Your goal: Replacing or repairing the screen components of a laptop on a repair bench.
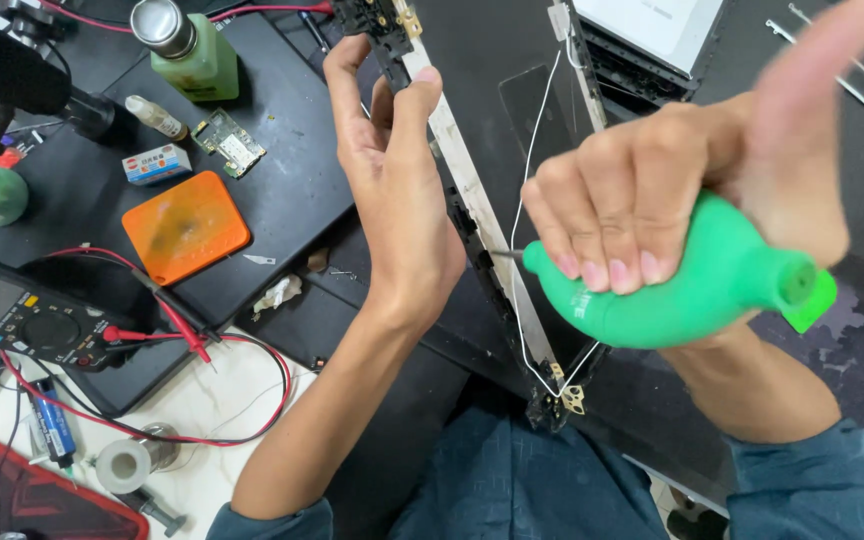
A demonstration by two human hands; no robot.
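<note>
My left hand (392, 190) stands the dark laptop lid panel (497, 110) on edge over my lap, fingers curled round its long side near the upper hinge end, thumb in front and fingertips pressing the pale strip that runs down the frame. My right hand (642, 200) is wrapped firmly round a green rubber air blower (692, 285), all four fingers across its bulb, its thin dark nozzle aimed at the panel's edge just beside the white antenna wire (532, 200) that loops down to the brass hinge bracket (572, 398) at the lower corner. So one grip is closed on the panel, the other closed on the blower. The panel looks thin, light and stiff along its length, but I judge it easy to twist or crack, so the frame edge is the right place to hold, well away from the loose wire. The blower is soft and springy; it should give under a squeeze and is best held round the fat middle. To my left, on the table (222, 390), lie an orange pad (185, 225), a small green circuit board (230, 143), a pale green bottle with a metal cap (187, 45), a multimeter (27, 320) with red test leads (167, 335), and a roll of solder (127, 463).
</note>
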